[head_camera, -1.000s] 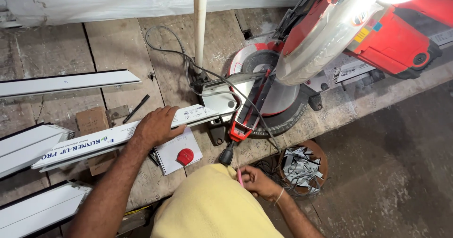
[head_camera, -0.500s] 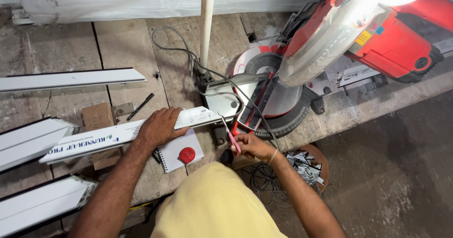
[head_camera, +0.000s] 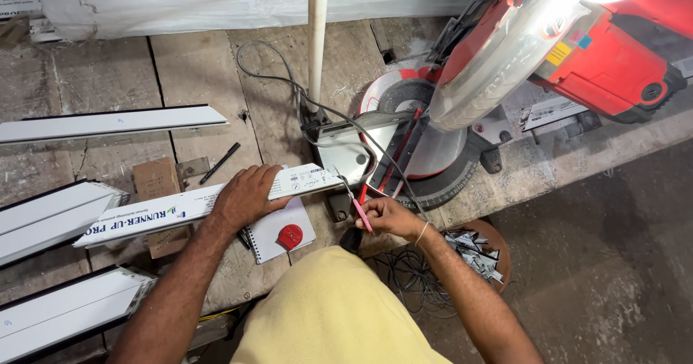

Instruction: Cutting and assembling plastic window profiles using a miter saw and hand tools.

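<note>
We see the left hand (head_camera: 245,194) pressing flat on the white profile (head_camera: 202,204); the right hand (head_camera: 386,216) fingers pinch what seems a pink pencil (head_camera: 359,209).

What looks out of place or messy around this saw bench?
The black cable snakes loosely across the bench and onto the red mitre saw's table, near the blade slot. Offcuts fill a round tub below. Otherwise the left hand steadies the white profile; the right hand holds a pink pen.

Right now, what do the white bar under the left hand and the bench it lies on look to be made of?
White bar: probably plastic or coated metal profile, smooth and faintly glossy, with a straight moulded edge; the look leaves it open. Left hand presses on it. Bench: bare wooden planks, worn and dusty, with visible grain and gaps between boards.
</note>
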